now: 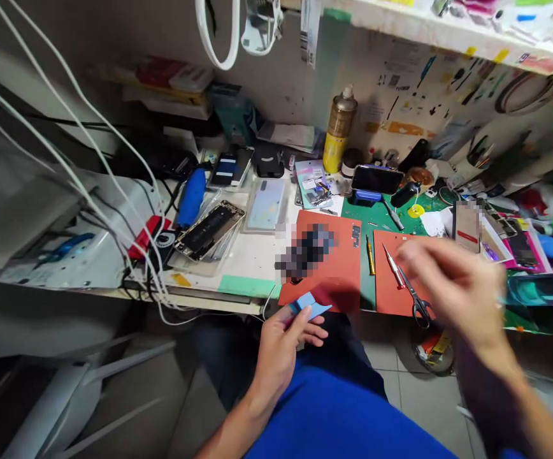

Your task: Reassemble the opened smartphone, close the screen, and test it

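Observation:
Just off the bench's front edge, my left hand (pixel 279 350) pinches a thin, bent blue piece (pixel 313 308), perhaps film or tape, between thumb and fingers. My right hand (pixel 467 290) is raised over the right-hand red mat (pixel 386 303) and smeared by motion; whether it holds anything does not show. Below and left of it lie black scissors (pixel 418 303) and a slim tool with a silver tip and red end (pixel 394 268). On the left-hand red mat (pixel 346 280) rests a dark, pixelated object (pixel 308 252). A gold screwdriver (pixel 370 256) lies between the mats.
An opened phone (pixel 211 229) and a pale boxed phone (pixel 265 204) lie to the left. Behind stand a yellow spray can (pixel 338 131) and a propped phone (pixel 376 180). White cables (pixel 85 121) hang at the left. Trays of parts crowd the right.

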Demonstrator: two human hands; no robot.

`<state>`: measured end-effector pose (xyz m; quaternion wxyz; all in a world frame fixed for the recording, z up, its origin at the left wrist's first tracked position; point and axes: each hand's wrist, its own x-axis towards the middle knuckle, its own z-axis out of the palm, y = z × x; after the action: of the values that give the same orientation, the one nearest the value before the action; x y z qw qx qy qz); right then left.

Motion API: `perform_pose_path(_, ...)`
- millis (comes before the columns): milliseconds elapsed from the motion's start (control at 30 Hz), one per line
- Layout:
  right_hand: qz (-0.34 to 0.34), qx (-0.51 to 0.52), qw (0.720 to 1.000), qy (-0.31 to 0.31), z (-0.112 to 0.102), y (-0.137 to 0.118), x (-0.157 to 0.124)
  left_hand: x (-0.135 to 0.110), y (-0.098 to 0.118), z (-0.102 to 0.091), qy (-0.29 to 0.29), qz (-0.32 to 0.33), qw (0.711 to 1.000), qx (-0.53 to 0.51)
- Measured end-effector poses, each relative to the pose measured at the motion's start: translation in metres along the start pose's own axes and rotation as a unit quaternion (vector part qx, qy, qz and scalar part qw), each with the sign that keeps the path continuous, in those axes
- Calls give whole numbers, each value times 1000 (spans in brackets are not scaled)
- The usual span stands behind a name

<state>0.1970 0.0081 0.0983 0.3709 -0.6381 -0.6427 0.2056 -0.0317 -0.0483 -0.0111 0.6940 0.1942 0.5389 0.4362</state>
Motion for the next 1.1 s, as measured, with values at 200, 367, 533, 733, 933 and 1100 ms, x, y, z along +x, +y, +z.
perform_pose_path(200, 285, 385, 871, -110, 82, 32, -73, -6, -7, 20, -33, -14, 999, 15)
perform_pose_path(367, 300, 420, 844, -144, 72, 46, -61, -4, 2, 14, -28, -13, 1000, -5)
perform_pose_path(533, 280, 407, 845, -204, 60, 48, -52, 1, 19, 13, -79, -13, 993, 83)
perform_pose_path(733, 277, 430, 836, -200, 70, 47, -60, -1, 17, 22, -84, -4, 988, 128)
perform_pose_path(933, 284, 433, 833, -195, 68, 47, -60, -2, 13, 19, -105, -2, 987, 122)
perform_pose_path(1100, 271, 409, 846, -208, 69, 45, -62, 1, 17, 20, -98, 28, 973, 208)
